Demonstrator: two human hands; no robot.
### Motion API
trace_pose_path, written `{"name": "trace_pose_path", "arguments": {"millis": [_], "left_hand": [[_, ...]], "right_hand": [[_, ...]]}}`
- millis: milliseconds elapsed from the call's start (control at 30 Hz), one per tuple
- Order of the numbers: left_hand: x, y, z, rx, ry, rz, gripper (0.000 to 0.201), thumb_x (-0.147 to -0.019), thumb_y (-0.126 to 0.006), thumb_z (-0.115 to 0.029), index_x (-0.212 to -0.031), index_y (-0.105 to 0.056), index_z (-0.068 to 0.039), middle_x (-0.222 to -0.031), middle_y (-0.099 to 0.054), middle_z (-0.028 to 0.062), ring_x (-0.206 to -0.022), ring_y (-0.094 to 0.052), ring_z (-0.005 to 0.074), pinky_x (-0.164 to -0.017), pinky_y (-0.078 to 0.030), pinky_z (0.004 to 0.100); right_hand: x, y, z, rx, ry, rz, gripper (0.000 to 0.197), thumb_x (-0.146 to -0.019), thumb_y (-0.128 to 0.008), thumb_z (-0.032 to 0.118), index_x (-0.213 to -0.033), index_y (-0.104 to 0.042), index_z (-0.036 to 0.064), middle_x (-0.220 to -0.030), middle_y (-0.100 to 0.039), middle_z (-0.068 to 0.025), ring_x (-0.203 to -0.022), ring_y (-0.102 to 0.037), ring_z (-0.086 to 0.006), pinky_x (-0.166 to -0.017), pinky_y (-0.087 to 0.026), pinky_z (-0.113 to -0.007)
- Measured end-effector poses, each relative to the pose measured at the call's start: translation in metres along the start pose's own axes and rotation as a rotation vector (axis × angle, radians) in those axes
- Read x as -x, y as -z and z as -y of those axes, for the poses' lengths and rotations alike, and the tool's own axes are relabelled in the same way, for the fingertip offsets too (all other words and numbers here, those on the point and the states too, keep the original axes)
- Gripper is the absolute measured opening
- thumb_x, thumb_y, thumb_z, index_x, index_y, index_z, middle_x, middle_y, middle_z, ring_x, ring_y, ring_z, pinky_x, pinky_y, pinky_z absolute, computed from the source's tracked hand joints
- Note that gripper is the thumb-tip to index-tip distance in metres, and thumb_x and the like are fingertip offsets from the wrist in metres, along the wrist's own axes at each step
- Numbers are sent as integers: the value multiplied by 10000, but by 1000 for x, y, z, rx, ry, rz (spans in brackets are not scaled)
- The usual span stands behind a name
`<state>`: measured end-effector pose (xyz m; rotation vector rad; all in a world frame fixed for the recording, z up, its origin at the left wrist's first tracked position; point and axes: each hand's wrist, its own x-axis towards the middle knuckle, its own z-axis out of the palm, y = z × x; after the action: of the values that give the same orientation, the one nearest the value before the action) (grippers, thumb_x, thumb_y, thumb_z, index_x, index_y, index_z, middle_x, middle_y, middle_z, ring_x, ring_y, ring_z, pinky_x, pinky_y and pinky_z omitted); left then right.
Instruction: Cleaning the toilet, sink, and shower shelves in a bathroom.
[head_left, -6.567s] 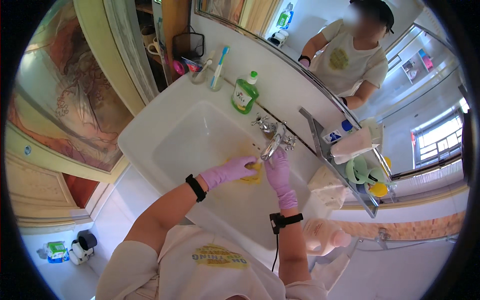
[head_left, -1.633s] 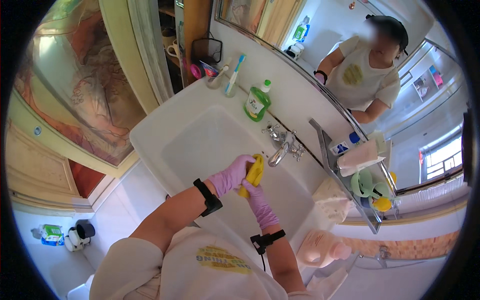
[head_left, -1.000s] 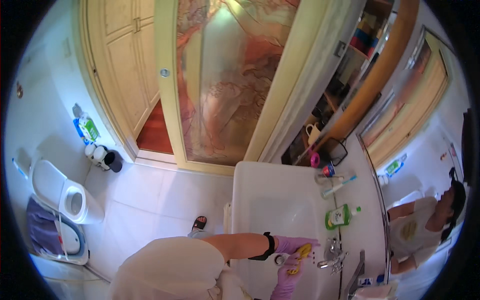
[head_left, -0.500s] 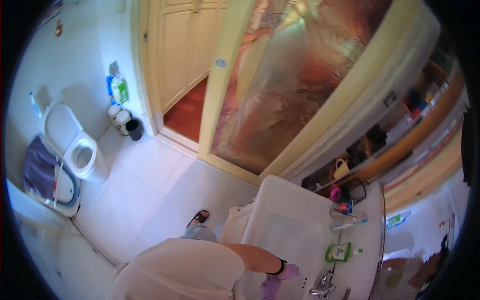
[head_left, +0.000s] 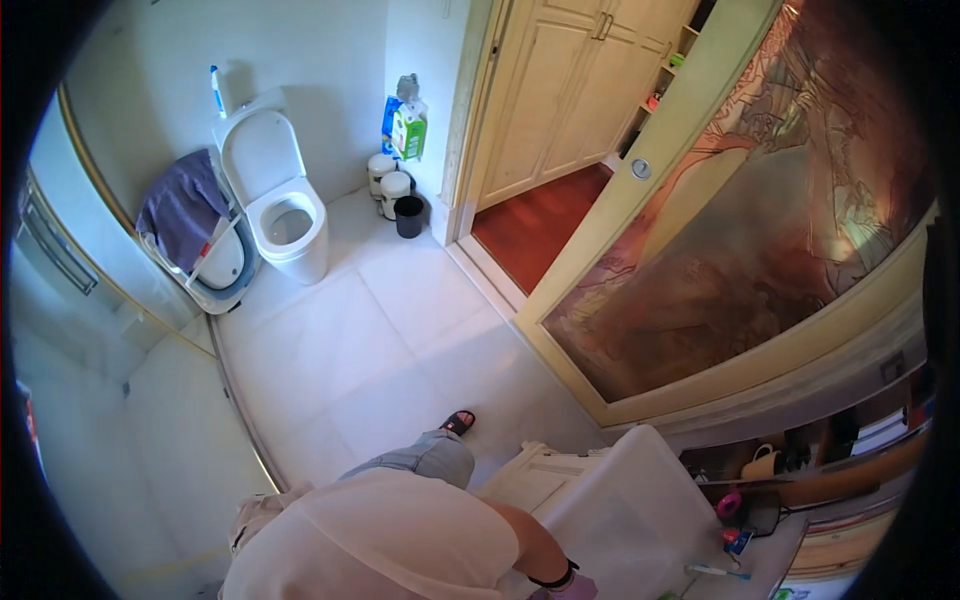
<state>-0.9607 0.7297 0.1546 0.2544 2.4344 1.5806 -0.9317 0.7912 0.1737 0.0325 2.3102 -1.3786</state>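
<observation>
My left hand [head_left: 574, 589], in a pinkish-purple glove with a black band at the wrist, shows only in part at the lower edge. Its fingers are cut off by the frame, so what they hold or touch is hidden. The forearm reaches down beside the white washbasin [head_left: 640, 515], which is nearest to this hand. My right hand is out of the picture. On the basin's far side lie a toothbrush [head_left: 718, 571] and a bright pink round item [head_left: 729, 502].
A white toilet [head_left: 290, 225] with its lid up stands at the far left, beside a folded baby tub [head_left: 225, 265] draped with a purple cloth. A black bin [head_left: 409, 216] sits by the doorway. The sliding door [head_left: 640, 290] has a patterned glass panel. Shower glass [head_left: 130, 400] is at left.
The view has swung left, so basin and door sit farther right and lower. The gloved hands have slid to the lower edge; the tap and green bottle have left the picture.
</observation>
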Motion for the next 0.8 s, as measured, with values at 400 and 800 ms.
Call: {"name": "trace_pose_path", "arguments": {"millis": [400,800], "left_hand": [[-7,93,-16,394,-185,79,346,-778,-673,-254,-1038,-631,-29,-960,-634,195,-850,-592,310,-780,-480,383],[89,313,33,367,-353,-267,413,-792,-652,-162,-1179,-560,-53,-1112,-595,156,-963,-565,288,-841,-458,370]], "right_hand": [[-17,-4,52,181,264,-138,317,-947,-477,265,-1065,-525,-25,-968,-560,-118,-807,-528,-214,-709,-449,-315],[-28,-73,219,90,546,-139,368,-946,-475,259,-1095,-592,-56,-1050,-610,-157,-932,-572,-248,-819,-478,-346]]}}
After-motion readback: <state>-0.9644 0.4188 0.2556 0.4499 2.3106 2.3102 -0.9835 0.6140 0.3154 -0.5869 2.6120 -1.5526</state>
